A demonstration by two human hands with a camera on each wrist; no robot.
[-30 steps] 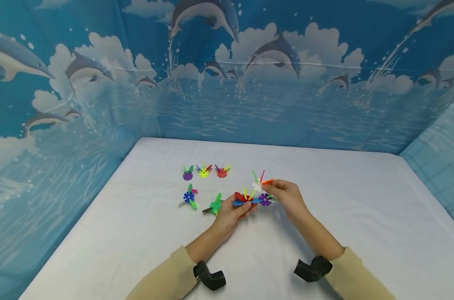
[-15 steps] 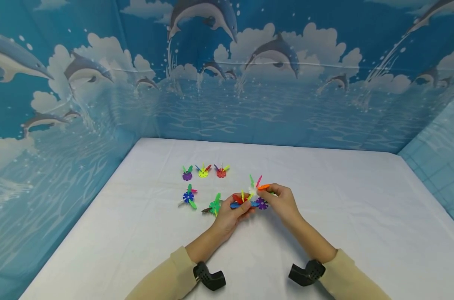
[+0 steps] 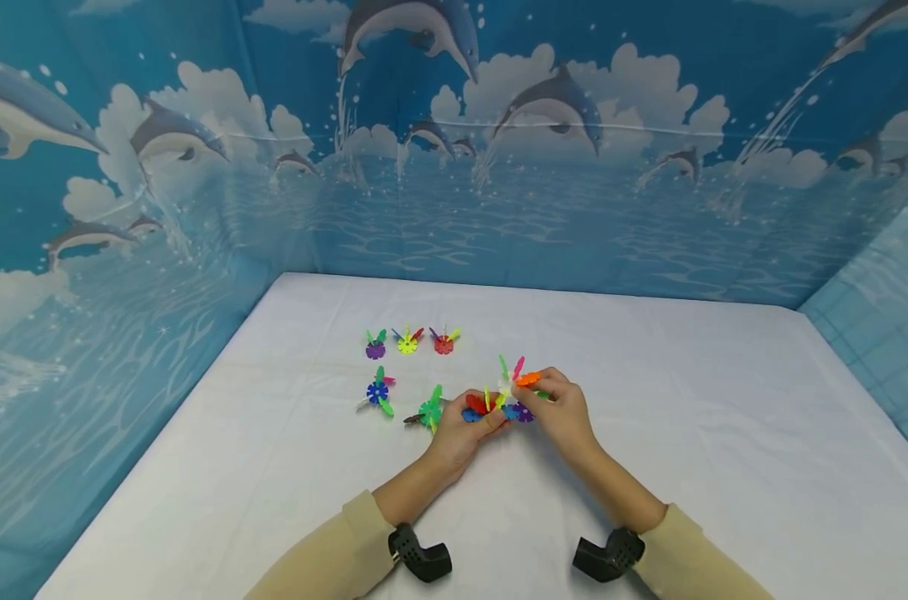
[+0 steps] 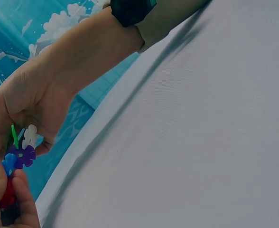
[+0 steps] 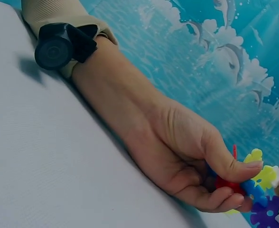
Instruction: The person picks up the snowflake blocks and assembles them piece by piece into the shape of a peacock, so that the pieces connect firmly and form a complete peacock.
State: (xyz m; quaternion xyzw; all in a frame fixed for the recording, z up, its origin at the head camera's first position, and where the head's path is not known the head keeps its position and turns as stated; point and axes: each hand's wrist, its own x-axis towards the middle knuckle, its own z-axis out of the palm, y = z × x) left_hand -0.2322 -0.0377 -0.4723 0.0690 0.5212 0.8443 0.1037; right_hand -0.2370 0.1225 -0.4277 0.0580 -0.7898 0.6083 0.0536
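Note:
Near the table's middle, my left hand (image 3: pixel 459 433) grips a red snowflake disc (image 5: pixel 230 185) joined with blue and yellow ones. A purple snowflake disc (image 3: pixel 524 412) stands at the right end of this cluster, beside a blue snowflake disc (image 4: pixel 9 164). With thumb and fingers my right hand (image 3: pixel 568 412) pinches a small cluster around a white snowflake disc (image 3: pixel 504 388), from which a green, a pink and an orange snowflake disc (image 3: pixel 529 379) stick out. The white disc is right against the left hand's cluster; fingers partly hide where they meet.
Behind the hands lie clusters with a purple disc (image 3: pixel 375 351), a yellow disc (image 3: pixel 408 343) and a red disc (image 3: pixel 443 344). To the left are a blue-centred cluster (image 3: pixel 377 392) and a green one (image 3: pixel 429 408), close to the left hand. White cloth (image 3: pixel 273 433) covers the table.
My right hand has moved left and slightly down, bringing the white disc's cluster against the cluster in my left hand. The left hand stays nearly in place. The clusters on the table have not moved.

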